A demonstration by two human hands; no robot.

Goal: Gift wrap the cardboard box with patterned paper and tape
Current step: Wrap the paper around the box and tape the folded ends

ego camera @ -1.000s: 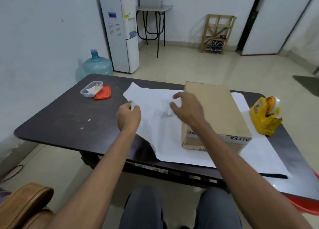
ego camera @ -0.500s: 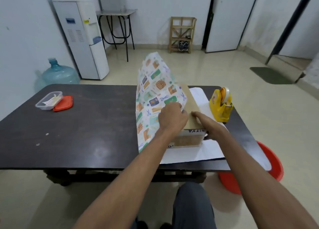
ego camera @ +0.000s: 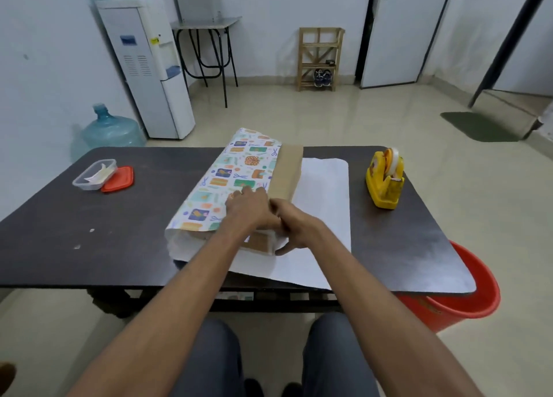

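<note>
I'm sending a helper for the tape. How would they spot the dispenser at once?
Find the dark table. The tape dispenser stands near its right edge, apart from the wrapping paper. It is the only yellow thing there, with a roll on top.

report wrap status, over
Left hand pressing paper flat on box. Right hand grips box's near corner. Box's right strip bare. Tape dispenser clear, far right.
</note>
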